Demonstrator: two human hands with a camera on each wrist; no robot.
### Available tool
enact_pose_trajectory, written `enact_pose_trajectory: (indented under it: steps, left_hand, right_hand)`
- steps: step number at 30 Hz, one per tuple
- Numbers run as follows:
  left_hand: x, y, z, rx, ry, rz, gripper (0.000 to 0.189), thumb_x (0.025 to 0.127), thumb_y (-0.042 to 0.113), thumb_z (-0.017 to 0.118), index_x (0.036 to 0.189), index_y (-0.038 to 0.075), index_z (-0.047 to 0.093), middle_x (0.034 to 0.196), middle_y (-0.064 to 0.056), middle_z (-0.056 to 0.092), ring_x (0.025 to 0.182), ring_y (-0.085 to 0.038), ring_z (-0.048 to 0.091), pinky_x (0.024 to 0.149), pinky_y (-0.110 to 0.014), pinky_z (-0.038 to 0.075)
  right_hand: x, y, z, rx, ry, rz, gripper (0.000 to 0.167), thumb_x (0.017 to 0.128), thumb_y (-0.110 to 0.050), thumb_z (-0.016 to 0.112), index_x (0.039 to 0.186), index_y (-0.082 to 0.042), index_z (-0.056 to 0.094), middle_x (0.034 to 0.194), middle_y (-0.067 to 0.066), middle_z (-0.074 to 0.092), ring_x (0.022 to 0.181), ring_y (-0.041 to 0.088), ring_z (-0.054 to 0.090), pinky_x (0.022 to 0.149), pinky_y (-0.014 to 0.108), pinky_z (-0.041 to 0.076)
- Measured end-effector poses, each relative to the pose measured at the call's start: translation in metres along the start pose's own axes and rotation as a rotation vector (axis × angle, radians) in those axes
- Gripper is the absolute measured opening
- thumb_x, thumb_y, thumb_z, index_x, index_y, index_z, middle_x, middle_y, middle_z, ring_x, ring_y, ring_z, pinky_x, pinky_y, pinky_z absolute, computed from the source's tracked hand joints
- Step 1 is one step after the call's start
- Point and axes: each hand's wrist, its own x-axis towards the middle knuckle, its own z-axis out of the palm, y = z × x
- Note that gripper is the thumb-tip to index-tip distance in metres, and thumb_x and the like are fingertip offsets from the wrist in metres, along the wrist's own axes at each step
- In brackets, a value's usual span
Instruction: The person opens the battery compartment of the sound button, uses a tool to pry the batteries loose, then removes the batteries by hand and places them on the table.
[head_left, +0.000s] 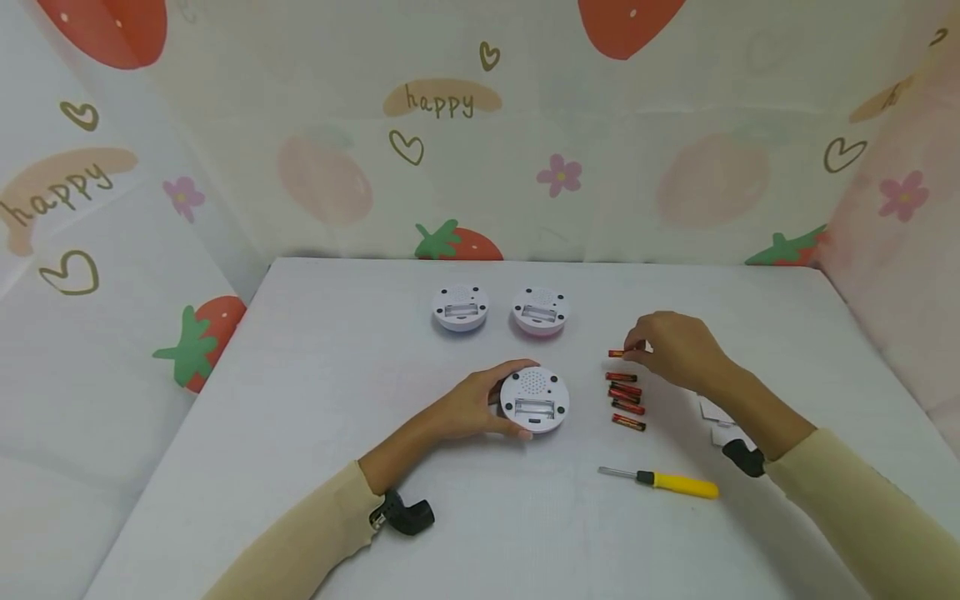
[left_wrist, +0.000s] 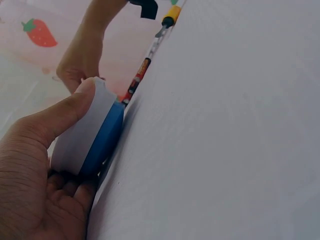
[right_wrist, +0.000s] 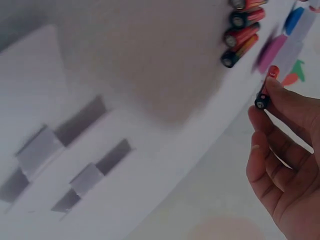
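My left hand grips a round device by its side, thumb and fingers around the rim. Its white underside faces up, with speaker holes, dark round feet and an uncovered battery compartment. In the left wrist view the same device stands tilted, blue on its other face. Between thumb and fingertips my right hand pinches a red and black battery, right of the device. Several similar batteries lie in a column just in front of that hand.
Two more round devices, one bluish and one pinkish, sit underside up farther back. A screwdriver with a yellow handle lies near the front. Small white covers lie partly beneath the right forearm.
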Motion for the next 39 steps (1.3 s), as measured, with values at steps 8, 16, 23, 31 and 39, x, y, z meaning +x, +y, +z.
enact_pose_trajectory:
  steps: [8,16,23,31,39]
  left_hand:
    - [0.0,-0.002,0.0,0.006,0.002,-0.003,0.098,0.073,0.023,0.094,0.155,0.024,0.04,0.145,0.008,0.053,0.131,-0.007,0.051,0.111,-0.026,0.041]
    - [0.001,-0.001,0.0,0.004,0.001,0.015,0.101,0.072,0.022,0.094,0.156,0.025,0.039,0.148,0.007,0.05,0.133,-0.007,0.051,0.109,-0.024,0.043]
    - [0.0,0.001,0.0,0.002,-0.002,0.023,0.102,0.072,0.02,0.094,0.157,0.023,0.038,0.149,0.005,0.049,0.134,-0.007,0.05,0.109,-0.023,0.043]
    - [0.001,-0.002,0.001,0.0,-0.008,0.027,0.1,0.073,0.02,0.094,0.156,0.022,0.038,0.149,0.004,0.05,0.133,-0.008,0.051,0.109,-0.024,0.043]
    - [0.001,-0.001,0.0,0.003,0.0,0.012,0.1,0.072,0.021,0.094,0.156,0.023,0.039,0.148,0.005,0.05,0.132,-0.007,0.052,0.108,-0.023,0.043]
  right_hand:
    - [0.004,0.01,0.019,-0.009,-0.062,0.019,0.009,0.086,-0.013,0.082,0.094,-0.014,0.081,0.096,0.002,0.075,0.082,0.02,0.061,0.067,0.034,0.052]
    - [0.005,0.01,0.025,-0.012,-0.082,0.016,0.008,0.087,-0.013,0.081,0.094,-0.015,0.08,0.093,-0.001,0.073,0.079,0.018,0.059,0.066,0.034,0.052]
    - [0.004,0.01,0.027,-0.009,-0.056,-0.021,0.007,0.086,-0.013,0.082,0.092,-0.016,0.079,0.088,-0.003,0.072,0.076,0.016,0.056,0.062,0.031,0.049]
    - [0.003,0.006,0.022,-0.02,-0.04,0.007,0.012,0.088,-0.018,0.081,0.098,-0.013,0.079,0.088,-0.002,0.072,0.076,0.017,0.058,0.063,0.031,0.051]
    - [-0.004,-0.029,0.004,-0.003,0.049,-0.012,0.023,0.09,-0.024,0.079,0.109,-0.011,0.077,0.091,0.001,0.071,0.085,0.022,0.063,0.066,0.035,0.057]
